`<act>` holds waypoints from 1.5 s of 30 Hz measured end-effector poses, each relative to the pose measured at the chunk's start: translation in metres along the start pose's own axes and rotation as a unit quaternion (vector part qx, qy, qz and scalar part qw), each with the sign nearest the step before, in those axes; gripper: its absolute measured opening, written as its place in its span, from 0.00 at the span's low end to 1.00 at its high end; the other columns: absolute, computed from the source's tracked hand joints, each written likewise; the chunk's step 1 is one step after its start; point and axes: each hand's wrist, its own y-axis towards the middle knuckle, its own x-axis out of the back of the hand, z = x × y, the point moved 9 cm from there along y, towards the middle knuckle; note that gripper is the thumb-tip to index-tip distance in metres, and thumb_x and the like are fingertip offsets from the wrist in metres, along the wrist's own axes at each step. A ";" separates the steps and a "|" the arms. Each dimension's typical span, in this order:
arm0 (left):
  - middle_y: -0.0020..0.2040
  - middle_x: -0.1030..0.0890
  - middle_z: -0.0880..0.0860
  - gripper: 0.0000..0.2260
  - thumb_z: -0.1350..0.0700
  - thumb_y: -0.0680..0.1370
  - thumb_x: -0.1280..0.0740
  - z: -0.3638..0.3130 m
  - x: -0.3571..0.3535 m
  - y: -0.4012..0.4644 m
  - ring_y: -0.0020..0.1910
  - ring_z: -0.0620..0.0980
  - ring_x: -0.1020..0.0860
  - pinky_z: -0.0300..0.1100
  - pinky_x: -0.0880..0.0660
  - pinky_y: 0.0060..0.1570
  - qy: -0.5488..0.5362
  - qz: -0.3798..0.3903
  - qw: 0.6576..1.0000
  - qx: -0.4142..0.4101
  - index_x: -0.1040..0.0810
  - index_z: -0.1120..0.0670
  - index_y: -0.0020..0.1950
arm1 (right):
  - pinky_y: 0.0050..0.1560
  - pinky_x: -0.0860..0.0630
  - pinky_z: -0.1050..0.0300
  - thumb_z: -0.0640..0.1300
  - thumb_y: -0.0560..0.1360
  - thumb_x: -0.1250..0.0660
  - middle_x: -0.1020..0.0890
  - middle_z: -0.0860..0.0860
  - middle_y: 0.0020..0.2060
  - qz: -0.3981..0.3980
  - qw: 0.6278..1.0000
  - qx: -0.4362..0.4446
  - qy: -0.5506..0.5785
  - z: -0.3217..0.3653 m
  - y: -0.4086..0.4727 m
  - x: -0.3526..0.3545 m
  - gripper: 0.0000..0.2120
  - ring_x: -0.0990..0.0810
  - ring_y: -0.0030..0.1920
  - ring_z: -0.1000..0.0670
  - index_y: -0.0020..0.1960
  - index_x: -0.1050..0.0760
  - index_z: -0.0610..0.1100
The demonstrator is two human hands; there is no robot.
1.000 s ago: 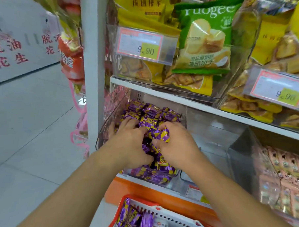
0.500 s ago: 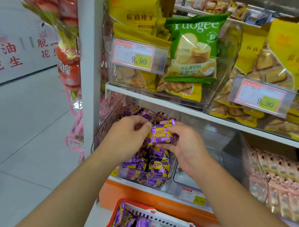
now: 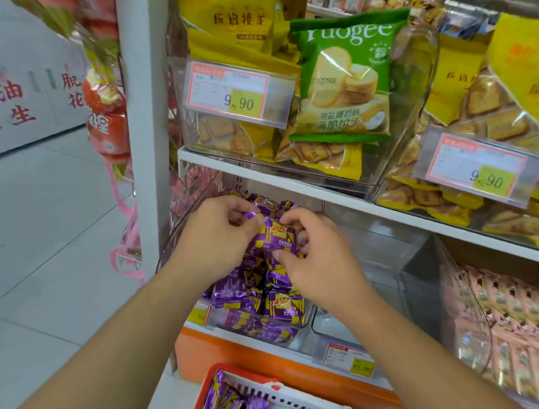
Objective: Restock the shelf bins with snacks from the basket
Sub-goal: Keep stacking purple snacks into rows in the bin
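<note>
Hands meet over the clear bin [image 3: 299,335] on the lower shelf, left end, beside the white upright post [image 3: 141,137]. Left hand [image 3: 217,242] and right hand [image 3: 315,262] both pinch one purple-and-yellow snack packet [image 3: 276,238], held just above the heap of purple packets [image 3: 258,293] that fills the bin. Left thumb and forefinger curl onto the packet's upper left corner; right fingers curl over its top edge, thumb under its lower edge. Packet face is toward the camera, red logo near the top.

Basket [image 3: 248,379], red rim with white slotted wall, sits at the bottom edge below the shelf's orange base [image 3: 240,354]; more purple packets in basket [image 3: 222,403] lie at its left end.

Neighbouring clear bin [image 3: 382,271] to the right shows bare plastic inside. Further right, a bin of pink packets [image 3: 504,322].

Upper shelf: clear bins of yellow biscuit bags [image 3: 232,26], one green bag [image 3: 344,77] standing upright among them. Price tag [image 3: 236,93] on the left bin reads 9.90; second price tag [image 3: 479,170] at right reads the same. Red bags [image 3: 105,126] hang left of the post over the pale tiled floor [image 3: 45,225].
</note>
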 end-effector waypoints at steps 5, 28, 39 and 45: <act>0.38 0.18 0.48 0.10 0.47 0.79 0.31 -0.018 -0.014 0.020 0.47 0.55 0.18 0.46 0.28 0.42 0.104 -0.010 0.994 -0.026 0.22 0.53 0.44 | 0.56 0.22 0.52 0.54 0.69 0.26 0.18 0.52 0.53 0.007 0.994 -0.005 -0.105 -0.010 0.024 0.003 0.26 0.20 0.55 0.47 0.65 0.26 0.57; 0.64 0.20 0.52 0.17 0.48 0.84 0.45 0.013 -0.105 0.028 0.65 0.58 0.24 0.57 0.31 0.68 0.270 0.243 0.931 -0.030 0.22 0.45 0.67 | 0.60 0.21 0.49 0.43 0.73 0.27 0.17 0.44 0.57 0.067 0.908 -0.020 -0.414 -0.027 0.070 -0.015 0.17 0.19 0.61 0.38 0.61 0.18 0.49; 0.45 0.17 0.49 0.07 0.46 0.79 0.35 0.011 -0.077 0.027 0.50 0.56 0.21 0.49 0.25 0.56 0.295 0.226 0.928 -0.036 0.20 0.46 0.48 | 0.54 0.26 0.53 0.40 0.71 0.29 0.18 0.45 0.54 0.081 0.921 0.024 -0.380 -0.014 0.053 -0.013 0.15 0.19 0.55 0.40 0.58 0.21 0.45; 0.47 0.19 0.44 0.17 0.40 0.68 0.23 0.006 -0.076 0.013 0.52 0.52 0.23 0.55 0.31 0.67 0.324 0.227 0.916 -0.062 0.21 0.45 0.52 | 0.63 0.27 0.49 0.49 0.63 0.33 0.21 0.49 0.50 0.193 0.932 0.039 -0.303 -0.017 0.022 -0.035 0.19 0.21 0.57 0.43 0.53 0.25 0.49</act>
